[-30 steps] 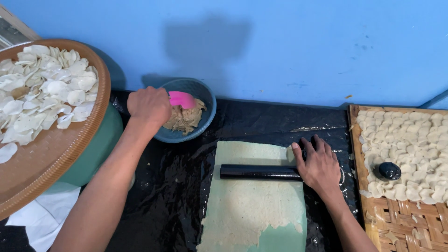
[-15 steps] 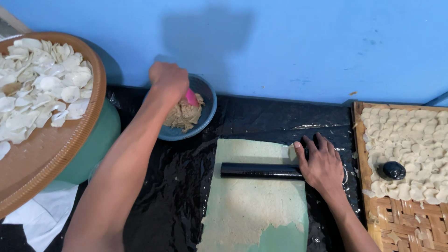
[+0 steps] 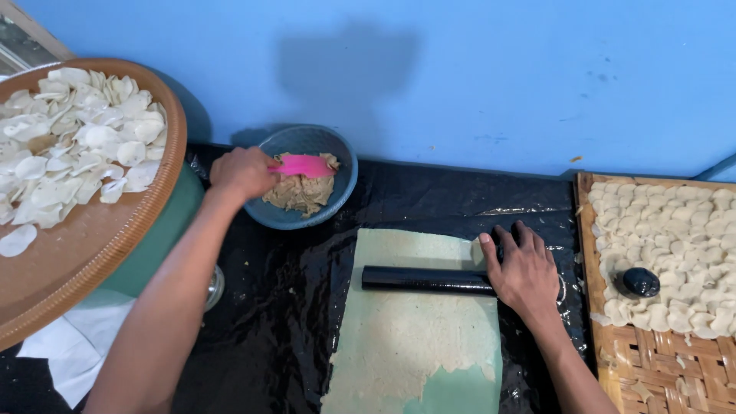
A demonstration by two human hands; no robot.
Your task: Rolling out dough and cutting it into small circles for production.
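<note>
My left hand (image 3: 244, 172) grips a pink scraper (image 3: 305, 165) at the left rim of a blue-grey bowl (image 3: 341, 184) holding brownish dough (image 3: 297, 195). A black rolling pin (image 3: 423, 280) lies across a thin sheet of pale rolled dough (image 3: 406, 330) on a green mat (image 3: 460, 391). My right hand (image 3: 526, 272) rests flat on the pin's right end, fingers spread.
A round woven tray (image 3: 69, 268) with several pale dough discs sits at the left on a green tub (image 3: 157, 241). A woven bamboo tray (image 3: 652, 368) at the right carries more discs and a black round cutter (image 3: 639, 282). Black plastic sheeting covers the floor; a blue wall stands behind.
My left hand drew back from over the bowl to its left rim, and the pink scraper now lies in full view over the dough. The right hand and the pin stayed put.
</note>
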